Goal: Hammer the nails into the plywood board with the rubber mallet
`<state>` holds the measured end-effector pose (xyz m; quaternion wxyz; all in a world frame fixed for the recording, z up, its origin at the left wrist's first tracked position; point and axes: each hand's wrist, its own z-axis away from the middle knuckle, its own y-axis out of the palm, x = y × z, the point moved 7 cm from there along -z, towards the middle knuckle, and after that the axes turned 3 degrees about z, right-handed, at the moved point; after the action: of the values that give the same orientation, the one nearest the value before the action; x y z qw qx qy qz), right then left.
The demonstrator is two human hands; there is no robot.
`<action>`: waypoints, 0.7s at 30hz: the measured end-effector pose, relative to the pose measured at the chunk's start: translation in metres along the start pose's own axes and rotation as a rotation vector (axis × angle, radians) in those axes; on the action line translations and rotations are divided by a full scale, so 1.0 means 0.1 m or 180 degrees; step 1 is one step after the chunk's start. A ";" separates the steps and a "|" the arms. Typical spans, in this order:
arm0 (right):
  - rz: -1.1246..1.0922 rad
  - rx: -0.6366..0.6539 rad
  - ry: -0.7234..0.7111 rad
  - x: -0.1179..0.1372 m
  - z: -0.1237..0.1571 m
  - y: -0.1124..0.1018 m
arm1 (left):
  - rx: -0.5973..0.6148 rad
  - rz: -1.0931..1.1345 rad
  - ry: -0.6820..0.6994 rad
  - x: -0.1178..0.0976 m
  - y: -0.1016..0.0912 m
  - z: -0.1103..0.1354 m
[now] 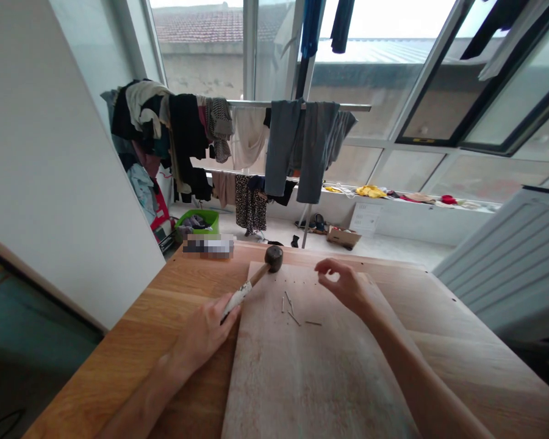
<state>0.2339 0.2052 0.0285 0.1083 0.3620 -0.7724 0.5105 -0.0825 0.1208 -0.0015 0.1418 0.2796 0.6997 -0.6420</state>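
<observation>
My left hand (209, 324) is closed around the white-wrapped handle of a mallet (273, 258) with a dark head. The head is over the far left corner of a pale wooden board (297, 378). My right hand (343, 281) hovers over the board's far right part, thumb and forefinger curled together in a pinch. Whether anything sits between those fingertips is too small to tell. Several loose nails (293, 318) lie on the board between my hands. Beyond them, a row of small dark dots marks the board; I cannot tell whether they are holes or nail heads.
The board lies on a wooden table (165, 341). A blurred item (208, 246) is at the table's far left edge. Behind stand a drying rack with grey trousers (318, 152), a green basket (199, 221) and a cardboard box (343, 236). A white slatted panel (507, 262) rises at right.
</observation>
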 end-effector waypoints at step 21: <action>0.0976 -0.0087 -0.0041 -0.44 0.30 -0.09 | -0.0088 -0.0131 0.0000 0.06 0.05 0.01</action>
<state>0.2778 0.1967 -0.0024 0.0290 0.2416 -0.8262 0.5082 -0.0843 0.1210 -0.0094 0.1324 0.2632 0.7141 -0.6350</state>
